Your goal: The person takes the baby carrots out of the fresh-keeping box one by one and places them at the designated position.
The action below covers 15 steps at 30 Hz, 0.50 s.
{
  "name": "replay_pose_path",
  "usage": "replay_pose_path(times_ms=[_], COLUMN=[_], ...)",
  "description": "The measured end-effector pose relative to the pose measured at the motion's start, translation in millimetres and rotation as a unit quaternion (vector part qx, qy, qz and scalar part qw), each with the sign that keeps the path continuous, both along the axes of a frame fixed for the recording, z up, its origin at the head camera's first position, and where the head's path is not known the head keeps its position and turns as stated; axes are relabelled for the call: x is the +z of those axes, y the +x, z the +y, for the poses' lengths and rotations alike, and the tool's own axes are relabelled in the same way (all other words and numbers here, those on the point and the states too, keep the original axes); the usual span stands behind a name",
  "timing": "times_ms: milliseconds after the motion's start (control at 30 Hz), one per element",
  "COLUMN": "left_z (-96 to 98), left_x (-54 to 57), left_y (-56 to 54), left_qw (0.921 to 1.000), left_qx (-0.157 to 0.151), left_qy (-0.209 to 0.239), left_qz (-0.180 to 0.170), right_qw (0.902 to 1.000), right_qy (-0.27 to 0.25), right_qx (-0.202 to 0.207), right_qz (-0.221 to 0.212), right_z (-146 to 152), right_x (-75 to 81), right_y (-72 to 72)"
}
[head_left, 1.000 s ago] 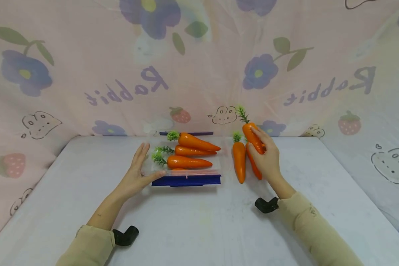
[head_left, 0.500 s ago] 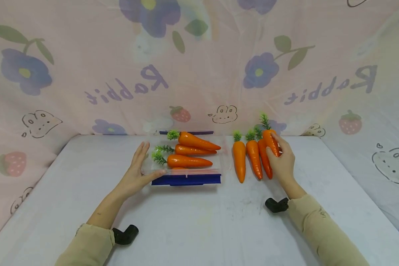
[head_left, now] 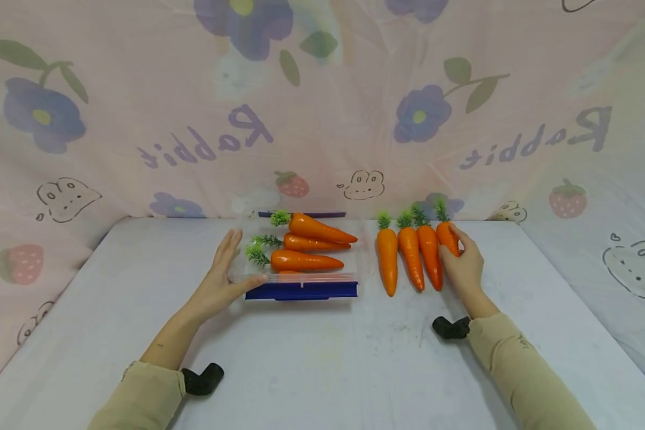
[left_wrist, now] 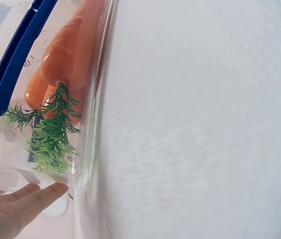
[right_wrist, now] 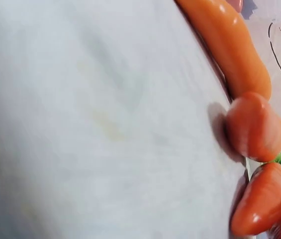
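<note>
A clear plastic box (head_left: 312, 278) with blue clip flaps stands left of centre, with several orange toy carrots (head_left: 307, 261) lying crosswise in it, green tops to the left. My left hand (head_left: 218, 276) rests against the box's left side, fingers extended and thumb at the front corner; fingers (left_wrist: 36, 201) show beside the clear wall in the left wrist view. To the right of the box, carrots lie in a row, tops toward the back. My right hand (head_left: 463, 261) holds the rightmost carrot (head_left: 447, 236) between thumb and fingers, its lower end hidden by the hand.
The white table (head_left: 322, 364) runs back to a printed cloth (head_left: 322, 119). Three carrots lie left of the held one, the leftmost carrot (head_left: 387, 261) nearest the box. A blue flap (head_left: 301, 291) projects from the box's front. Black wrist mounts (head_left: 203, 380) protrude beside both sleeves.
My right hand has moved right and lowered its carrot at the right end of the row, uncovering the carrots beside it. The left hand and the box have stayed in place.
</note>
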<state>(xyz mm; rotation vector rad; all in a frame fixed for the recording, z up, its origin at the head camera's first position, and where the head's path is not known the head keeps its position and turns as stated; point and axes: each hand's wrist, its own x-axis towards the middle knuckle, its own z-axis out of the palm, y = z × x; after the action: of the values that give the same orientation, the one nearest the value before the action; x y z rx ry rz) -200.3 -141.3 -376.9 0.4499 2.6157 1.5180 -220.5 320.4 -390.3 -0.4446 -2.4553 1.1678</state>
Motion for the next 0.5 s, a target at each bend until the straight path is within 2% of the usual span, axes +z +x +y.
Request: replay_pose_path(times_ms=[200, 367, 500], left_z=[0.1, 0.1, -0.1], left_x=[0.2, 0.5, 0.5], left_y=[0.0, 0.0, 0.2], left_qw=[1.0, 1.0, 1.0], left_qx=[0.001, 0.001, 0.002], left_qy=[0.0, -0.001, -0.001], left_qz=[0.0, 0.003, 0.001], right_qw=[0.9984, 0.9961, 0.9953], right_qy=[0.021, 0.046, 0.046], right_qx=[0.014, 0.022, 0.024], right_qz=[-0.05, -0.072, -0.081], right_z=[4.9, 6.4, 6.1], right_x=[2.8, 3.2, 4.4], right_y=[-1.0, -2.2, -1.6])
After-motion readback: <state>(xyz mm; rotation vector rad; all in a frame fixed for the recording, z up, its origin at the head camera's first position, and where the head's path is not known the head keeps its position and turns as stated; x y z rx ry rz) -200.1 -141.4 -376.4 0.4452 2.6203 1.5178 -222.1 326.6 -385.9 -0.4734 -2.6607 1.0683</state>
